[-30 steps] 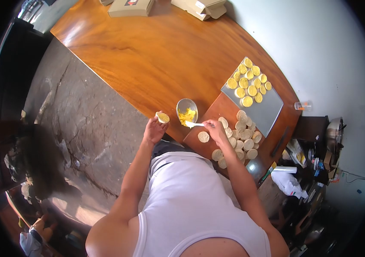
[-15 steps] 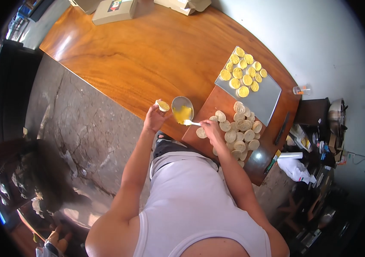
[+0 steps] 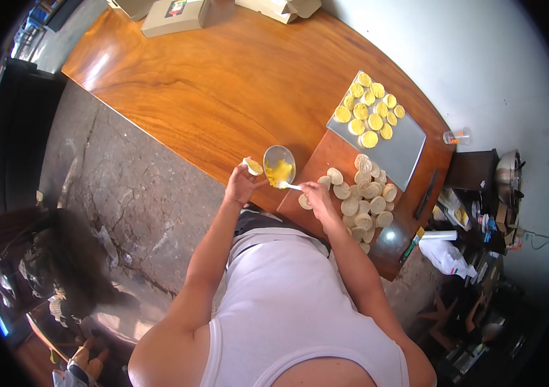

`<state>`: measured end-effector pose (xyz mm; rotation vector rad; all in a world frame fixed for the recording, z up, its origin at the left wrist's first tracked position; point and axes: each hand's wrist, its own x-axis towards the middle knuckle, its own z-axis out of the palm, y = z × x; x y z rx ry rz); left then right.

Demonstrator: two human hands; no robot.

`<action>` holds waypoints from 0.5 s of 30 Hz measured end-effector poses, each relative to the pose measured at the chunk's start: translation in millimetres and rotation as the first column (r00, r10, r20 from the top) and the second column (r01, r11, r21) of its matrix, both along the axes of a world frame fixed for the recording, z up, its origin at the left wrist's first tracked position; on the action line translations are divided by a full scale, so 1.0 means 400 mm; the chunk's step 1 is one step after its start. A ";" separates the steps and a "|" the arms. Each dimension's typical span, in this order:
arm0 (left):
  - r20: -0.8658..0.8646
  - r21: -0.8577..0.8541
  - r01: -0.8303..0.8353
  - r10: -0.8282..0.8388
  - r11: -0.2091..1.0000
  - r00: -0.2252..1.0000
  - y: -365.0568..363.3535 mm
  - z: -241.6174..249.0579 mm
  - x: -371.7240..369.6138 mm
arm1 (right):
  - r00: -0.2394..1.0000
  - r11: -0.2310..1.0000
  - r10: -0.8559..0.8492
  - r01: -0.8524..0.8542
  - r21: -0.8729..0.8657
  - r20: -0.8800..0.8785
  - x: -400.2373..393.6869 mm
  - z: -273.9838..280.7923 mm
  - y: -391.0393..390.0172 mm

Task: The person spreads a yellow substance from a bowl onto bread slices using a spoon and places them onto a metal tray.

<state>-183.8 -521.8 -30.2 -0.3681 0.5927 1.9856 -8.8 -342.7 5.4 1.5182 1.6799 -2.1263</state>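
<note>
right hand (image 3: 315, 195) gripping white utensil (image 3: 292, 187) | utensil long axis right-to-left, head at bowl's (image 3: 281, 153) near side | left hand (image 3: 240, 187) pinching yellow-topped disc (image 3: 254, 167), just left of bowl, nearer than right | utensil head blurred in yellow paste (image 3: 279, 171); left fingertip-bowl contact: can't tell

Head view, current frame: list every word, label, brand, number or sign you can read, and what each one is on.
No text can be read in this view.
Tan box at the far end of the table: a coloured label, too small to read.
Clear cup near the wall: orange marks, too small and blurred to tell whether they are lettering.
</note>
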 end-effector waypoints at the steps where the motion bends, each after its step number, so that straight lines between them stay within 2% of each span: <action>1: 0.000 -0.003 0.005 -0.005 1.000 1.000 0.000 0.001 0.001 | 1.000 1.000 -0.014 0.014 0.008 -0.014 -0.004 0.001 -0.006; 8: -0.016 -0.031 -0.038 0.038 0.999 0.999 0.007 0.031 0.006 | 0.998 0.999 -0.032 0.031 -0.018 -0.054 -0.006 0.006 -0.023; 15: 0.024 -0.004 -0.013 0.013 1.000 1.000 0.017 -0.005 -0.003 | 0.982 0.988 -0.134 0.123 -0.091 -0.132 -0.009 0.003 -0.039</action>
